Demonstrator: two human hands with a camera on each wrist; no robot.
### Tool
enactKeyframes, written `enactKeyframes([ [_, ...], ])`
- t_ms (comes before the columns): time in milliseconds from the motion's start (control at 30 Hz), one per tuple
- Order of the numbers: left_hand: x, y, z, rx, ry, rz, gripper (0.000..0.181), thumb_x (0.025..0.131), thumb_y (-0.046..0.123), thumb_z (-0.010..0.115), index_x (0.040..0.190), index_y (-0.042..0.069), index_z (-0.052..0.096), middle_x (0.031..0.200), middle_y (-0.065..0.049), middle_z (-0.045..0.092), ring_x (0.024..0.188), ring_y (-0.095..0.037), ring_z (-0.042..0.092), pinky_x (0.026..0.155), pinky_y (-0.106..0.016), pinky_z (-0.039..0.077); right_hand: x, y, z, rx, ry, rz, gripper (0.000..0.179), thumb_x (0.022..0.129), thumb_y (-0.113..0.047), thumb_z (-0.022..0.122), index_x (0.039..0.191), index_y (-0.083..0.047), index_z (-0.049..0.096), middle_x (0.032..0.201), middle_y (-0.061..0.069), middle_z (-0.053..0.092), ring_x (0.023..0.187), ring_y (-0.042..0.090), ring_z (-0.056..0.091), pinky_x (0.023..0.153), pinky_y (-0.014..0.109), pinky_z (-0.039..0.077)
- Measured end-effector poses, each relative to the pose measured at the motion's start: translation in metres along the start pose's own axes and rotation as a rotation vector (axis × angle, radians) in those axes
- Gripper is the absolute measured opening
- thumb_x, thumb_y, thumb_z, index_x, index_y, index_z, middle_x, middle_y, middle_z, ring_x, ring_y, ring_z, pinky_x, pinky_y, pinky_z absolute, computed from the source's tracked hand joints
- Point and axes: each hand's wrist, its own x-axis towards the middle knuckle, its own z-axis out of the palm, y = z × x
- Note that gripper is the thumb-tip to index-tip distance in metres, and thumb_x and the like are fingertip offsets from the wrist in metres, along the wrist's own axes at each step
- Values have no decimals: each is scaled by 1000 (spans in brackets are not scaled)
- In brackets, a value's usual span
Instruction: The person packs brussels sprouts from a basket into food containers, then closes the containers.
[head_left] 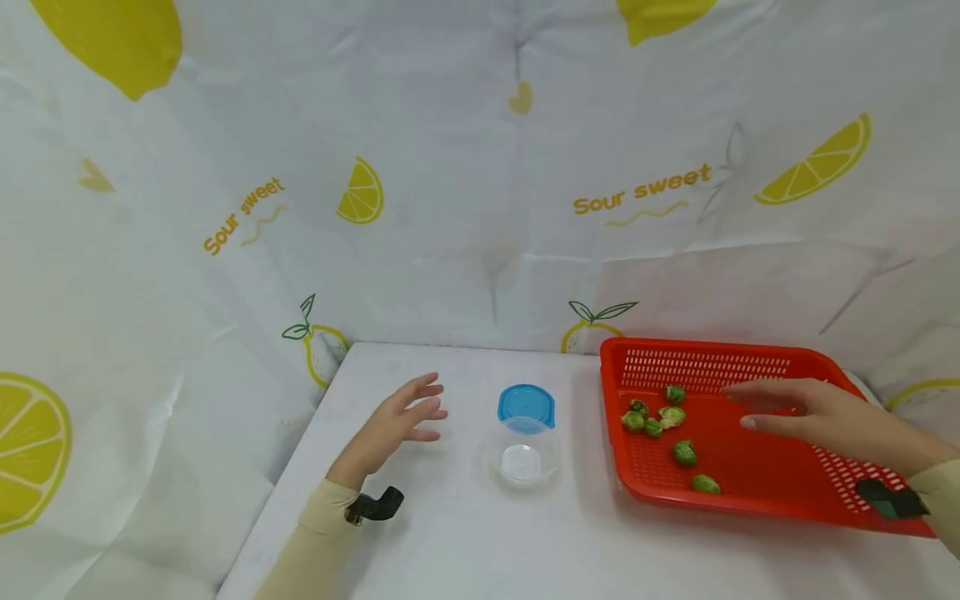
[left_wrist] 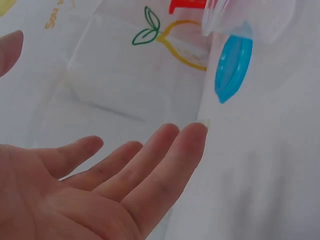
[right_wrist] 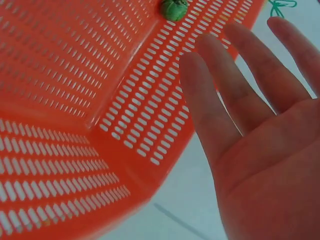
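My left hand (head_left: 393, 427) hovers above the left part of the white table, fingers spread and holding nothing. To its right stands a clear round plastic container (head_left: 521, 463), and just behind that lies a blue lid (head_left: 527, 404), partly overlapped by the container in the head view. Over the right side of a red perforated basket (head_left: 757, 454) is my right hand (head_left: 813, 410), its fingers extended with nothing in them. Several Brussels sprouts lie in the basket's left part, among them a sprout near the back wall (head_left: 675, 393) and a front one (head_left: 705, 484).
A white cloth with lemon prints (head_left: 465, 167) hangs behind and to the left of the white table (head_left: 442, 533). The basket takes up the table's right side, its raised rim standing between the sprouts and the container.
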Motion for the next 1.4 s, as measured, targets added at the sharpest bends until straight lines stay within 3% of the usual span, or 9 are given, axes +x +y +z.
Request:
enactKeyframes([
  [100,13,-9,12,-119,-96,-39,65,112,44,55,168,17,35,171,-22,40,141,-43,62,102,-47,65,12,5,-1,108,-84,-17,60,103,-37,74,154,-9,59,149,20,66,112,-5,68,82,22,62],
  [267,31,-24,28,-244,-198,-115,66,112,42,54,168,9,37,167,-24,45,137,-42,65,102,-50,65,28,17,0,280,-247,-66,57,104,-20,72,155,-4,56,150,25,63,117,-6,68,88,22,63],
  [433,41,-35,34,-293,-271,-180,64,112,38,56,166,8,40,161,-19,55,130,-35,70,101,-50,65,43,24,8,399,-383,-78,52,103,-11,71,152,1,58,146,29,64,117,12,73,90,24,65],
  [600,43,-39,35,-295,-283,-183,59,112,31,56,165,8,43,157,-21,57,122,-30,72,100,-50,66,56,20,19,431,-473,-133,41,103,-6,68,143,2,65,136,25,71,113,15,73,89,25,64],
  [900,42,-43,44,-297,-309,-185,60,109,28,63,164,10,45,157,-24,53,114,-27,72,97,-50,67,62,15,29,435,-545,-48,31,100,0,68,130,1,74,122,21,74,99,22,70,84,26,64],
  [1167,44,-47,45,-327,-329,-176,59,110,27,60,163,8,45,154,-21,53,112,-24,71,99,-53,66,59,8,32,407,-577,42,29,97,-2,73,125,-2,78,120,17,77,107,27,69,87,28,63],
  [1400,43,-46,45,-370,-347,-183,61,108,27,62,163,7,45,151,-19,55,111,-23,71,100,-54,65,58,5,41,397,-595,63,28,94,4,73,121,0,79,114,16,80,101,24,72,88,30,65],
])
